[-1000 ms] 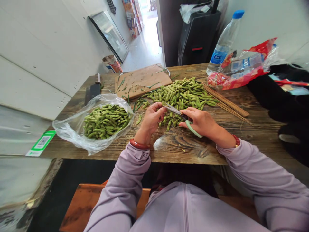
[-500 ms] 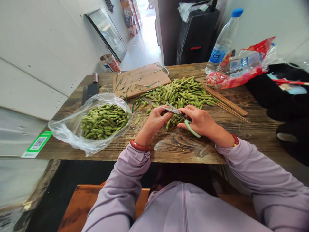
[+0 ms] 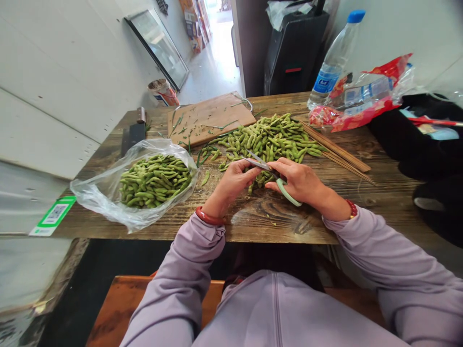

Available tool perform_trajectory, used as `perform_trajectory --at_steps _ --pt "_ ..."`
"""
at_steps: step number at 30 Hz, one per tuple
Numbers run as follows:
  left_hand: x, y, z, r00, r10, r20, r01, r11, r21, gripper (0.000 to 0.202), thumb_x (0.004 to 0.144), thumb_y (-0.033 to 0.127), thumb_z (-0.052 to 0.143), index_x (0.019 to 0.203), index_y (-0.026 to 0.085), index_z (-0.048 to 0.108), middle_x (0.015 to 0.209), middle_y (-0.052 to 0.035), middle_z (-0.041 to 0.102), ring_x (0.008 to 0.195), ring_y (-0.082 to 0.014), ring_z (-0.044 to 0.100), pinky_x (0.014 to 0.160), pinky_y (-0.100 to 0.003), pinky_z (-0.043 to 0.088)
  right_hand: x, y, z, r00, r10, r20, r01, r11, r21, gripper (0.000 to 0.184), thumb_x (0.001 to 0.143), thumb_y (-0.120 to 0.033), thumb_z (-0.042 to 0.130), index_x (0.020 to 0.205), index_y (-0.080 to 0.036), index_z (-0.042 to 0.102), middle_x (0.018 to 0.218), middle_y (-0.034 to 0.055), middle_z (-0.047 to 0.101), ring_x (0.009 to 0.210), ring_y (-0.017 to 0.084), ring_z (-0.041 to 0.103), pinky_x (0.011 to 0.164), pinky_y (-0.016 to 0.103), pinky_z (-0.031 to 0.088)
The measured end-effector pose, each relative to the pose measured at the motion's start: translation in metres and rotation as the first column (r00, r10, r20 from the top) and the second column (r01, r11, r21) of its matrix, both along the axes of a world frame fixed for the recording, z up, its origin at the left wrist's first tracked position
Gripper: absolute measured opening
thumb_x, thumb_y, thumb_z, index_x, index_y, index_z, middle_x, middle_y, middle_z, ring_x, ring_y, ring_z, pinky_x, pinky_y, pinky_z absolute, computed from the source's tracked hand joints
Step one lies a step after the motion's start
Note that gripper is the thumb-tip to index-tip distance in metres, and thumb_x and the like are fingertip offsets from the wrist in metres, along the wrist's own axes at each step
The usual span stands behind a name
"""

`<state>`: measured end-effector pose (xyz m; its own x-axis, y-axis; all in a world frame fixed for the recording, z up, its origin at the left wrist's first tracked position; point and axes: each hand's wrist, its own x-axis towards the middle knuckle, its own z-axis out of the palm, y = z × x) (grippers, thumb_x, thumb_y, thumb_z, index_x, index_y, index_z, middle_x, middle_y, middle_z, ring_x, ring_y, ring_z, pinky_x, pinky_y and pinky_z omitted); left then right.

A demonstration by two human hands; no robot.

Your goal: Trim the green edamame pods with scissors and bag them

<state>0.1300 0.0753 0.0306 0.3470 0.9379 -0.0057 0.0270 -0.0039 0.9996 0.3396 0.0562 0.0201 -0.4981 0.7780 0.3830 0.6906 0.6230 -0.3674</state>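
My right hand [image 3: 298, 183] is closed on scissors [image 3: 288, 193] with pale green handles, their blades apart and pointing left. The blades reach across the fingertips of my left hand [image 3: 237, 182], which is pinched together; whatever sits in that pinch is hidden. Just beyond both hands lies a heap of green soybean pods [image 3: 271, 137], spread on the wooden table [image 3: 260, 226]. To the left, a clear plastic bag [image 3: 97, 205] lies open with many pods [image 3: 155, 180] in it. A single loose pod [image 3: 205, 178] rests between the bag and my left hand.
Behind the heap is a wooden cutting board [image 3: 211, 118] with green scraps. A dark cleaver [image 3: 133, 137] lies at the left. Wooden skewers [image 3: 343, 156], a water bottle [image 3: 327, 77], a red plastic wrapper [image 3: 361, 118] and black items [image 3: 430, 144] occupy the right side.
Both hands keep nearly the same pose, with the scissor blades still apart at the left fingertips. The whole view has shifted very slightly.
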Motion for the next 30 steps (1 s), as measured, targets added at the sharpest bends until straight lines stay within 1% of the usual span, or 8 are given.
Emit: perform_trajectory --at_steps 6,11,13,16,18,21,26,30 --pt "-0.001 0.0 0.002 1.0 0.006 -0.011 -0.006 1.0 -0.015 0.025 0.077 0.035 0.076 0.089 0.014 0.077 0.062 0.0031 0.052 0.05 -0.0058 0.04 0.046 -0.021 0.03 0.0 -0.002 0.002 0.998 -0.021 0.058 0.022 1.0 -0.017 0.04 0.09 -0.04 0.069 0.122 -0.017 0.064 0.103 0.0103 0.068 0.083 0.025 0.066 0.07 0.033 0.049" --pt "-0.005 0.002 0.003 1.0 0.013 -0.003 -0.013 0.999 -0.031 0.024 0.077 0.035 0.076 0.09 0.014 0.077 0.061 0.0036 0.049 0.049 -0.0049 0.038 0.045 -0.02 0.026 0.001 -0.002 0.004 0.998 -0.013 0.065 0.016 0.999 -0.04 0.039 0.093 -0.039 0.067 0.124 -0.016 0.064 0.11 0.0118 0.07 0.091 0.026 0.069 0.076 0.033 0.051" --pt "-0.008 0.003 0.004 0.997 0.062 0.05 -0.059 0.997 -0.057 0.024 0.076 0.035 0.078 0.088 0.014 0.076 0.061 0.0036 0.05 0.049 -0.0041 0.037 0.044 -0.019 0.025 0.001 -0.001 0.003 0.998 -0.034 0.053 0.037 0.998 -0.044 0.039 0.093 -0.039 0.067 0.124 -0.017 0.064 0.108 0.0116 0.07 0.091 0.026 0.069 0.076 0.033 0.051" --pt "-0.011 0.005 0.006 0.968 0.154 0.197 -0.124 0.98 -0.153 0.026 0.071 0.033 0.082 0.085 0.014 0.073 0.063 0.0035 0.051 0.051 -0.0034 0.039 0.044 -0.017 0.024 0.003 0.002 0.002 0.995 -0.097 0.021 0.097 0.995 -0.03 0.044 0.09 -0.041 0.071 0.126 -0.017 0.063 0.106 0.0112 0.07 0.086 0.025 0.068 0.071 0.033 0.051" --pt "-0.012 0.006 0.007 0.944 0.19 0.271 -0.13 0.966 -0.224 0.028 0.067 0.031 0.085 0.085 0.014 0.07 0.063 0.0036 0.053 0.051 -0.0032 0.042 0.043 -0.015 0.022 0.003 0.004 0.001 0.994 -0.11 -0.012 0.11 0.994 -0.014 0.05 0.087 -0.041 0.074 0.128 -0.016 0.062 0.107 0.0111 0.069 0.083 0.025 0.068 0.069 0.034 0.051" --pt "-0.012 0.007 0.008 0.92 0.218 0.325 -0.124 0.95 -0.286 0.03 0.065 0.027 0.085 0.084 0.014 0.066 0.067 0.0027 0.058 0.05 -0.0025 0.044 0.042 -0.013 0.022 0.003 0.004 0.001 0.996 -0.079 -0.051 0.079 0.997 0.006 0.055 0.084 -0.042 0.076 0.129 -0.015 0.061 0.109 0.0118 0.068 0.083 0.025 0.067 0.072 0.036 0.053" --pt "-0.01 0.007 0.009 0.912 0.225 0.342 -0.116 0.943 -0.311 0.028 0.066 0.023 0.083 0.083 0.015 0.064 0.07 0.0015 0.063 0.05 -0.0028 0.045 0.042 -0.014 0.023 0.001 0.002 0.0 0.997 -0.03 -0.078 0.03 1.0 0.003 0.054 0.085 -0.043 0.075 0.132 -0.021 0.059 0.109 0.0105 0.066 0.084 0.025 0.067 0.074 0.038 0.054" --pt "-0.006 0.004 0.007 0.943 0.167 0.288 -0.088 0.959 -0.268 0.029 0.065 0.026 0.085 0.082 0.014 0.065 0.071 0.0 0.064 0.052 -0.0037 0.047 0.044 -0.016 0.025 0.001 0.002 -0.001 0.996 -0.012 -0.092 0.013 1.0 0.008 0.055 0.086 -0.044 0.074 0.133 -0.021 0.058 0.109 0.0102 0.066 0.084 0.024 0.066 0.075 0.038 0.054"
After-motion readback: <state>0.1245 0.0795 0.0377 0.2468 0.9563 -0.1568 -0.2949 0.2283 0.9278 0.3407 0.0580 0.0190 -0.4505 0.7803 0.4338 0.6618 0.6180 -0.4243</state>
